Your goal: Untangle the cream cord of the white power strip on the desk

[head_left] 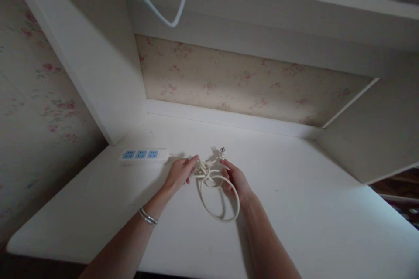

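Cord (pixel 205 177) is sitting between two bare hands, its off-white strands looping over one another in a loose knot. The left hand (pixel 179 172) is closing thumb and fingers on the knot's left side, leaving no visible gap. The right hand (pixel 238 181) is resting half-curled at the other side, its fingers meeting the loops beneath the plug (pixel 223 151); whether they are gripping or only touching, one cannot tell. A wide loop is hanging out below the knot, toward the worktop's front edge, and the plug is pointing toward the back edge.

By its look, the cord is likely being light yet springy, stiff enough to be holding round curves and resisting sharp bends. Its smooth jacket is probably sliding a little under the fingertips, and nothing about it is seeming fragile. The neck just below the plug is offering a firm hold, and the wide loop an easy one.

Farther out, the power strip (pixel 144 157) is lying near the back left corner of the worktop (pixel 288 209), its cord end facing the left hand. Silver bangles (pixel 148 216) are circling the left wrist, and flowered wallpaper (pixel 229 80) is showing beyond the back edge.
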A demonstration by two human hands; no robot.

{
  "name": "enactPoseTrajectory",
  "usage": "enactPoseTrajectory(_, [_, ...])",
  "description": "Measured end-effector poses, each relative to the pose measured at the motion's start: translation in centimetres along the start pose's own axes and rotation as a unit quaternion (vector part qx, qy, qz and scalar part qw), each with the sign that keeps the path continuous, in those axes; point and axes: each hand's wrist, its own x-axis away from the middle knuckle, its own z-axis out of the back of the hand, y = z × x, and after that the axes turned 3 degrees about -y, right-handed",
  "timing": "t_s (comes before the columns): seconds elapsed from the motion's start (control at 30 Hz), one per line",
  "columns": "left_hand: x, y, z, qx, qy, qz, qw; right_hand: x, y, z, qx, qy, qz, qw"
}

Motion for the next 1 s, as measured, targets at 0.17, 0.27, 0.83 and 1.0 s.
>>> enactPoseTrajectory(0.17, [-0.2,-0.5,-0.2,-0.092,0.014,-0.036,0.995,0.4,-0.5,0.3,-0.05,-0.057,0.021,0.997])
enactPoseTrajectory(0.27, [-0.3,-0.7,-0.3,-0.126,0.044,-0.076,0.988,0.5,-0.3,-0.3,-0.016,-0.036,0.066,0.997])
enactPoseTrajectory(0.83, [-0.7,-1.6,-0.7,-0.173,0.018,-0.145,0.974,0.0,1.2,-0.7,0.157,0.022,0.314,0.936])
enactPoseTrajectory(1.0, [-0.3,-1.5,-1.7,-0.152,-0.006,-0.127,0.98,-0.1,1.3,-0.6,0.163,0.019,0.313,0.935])
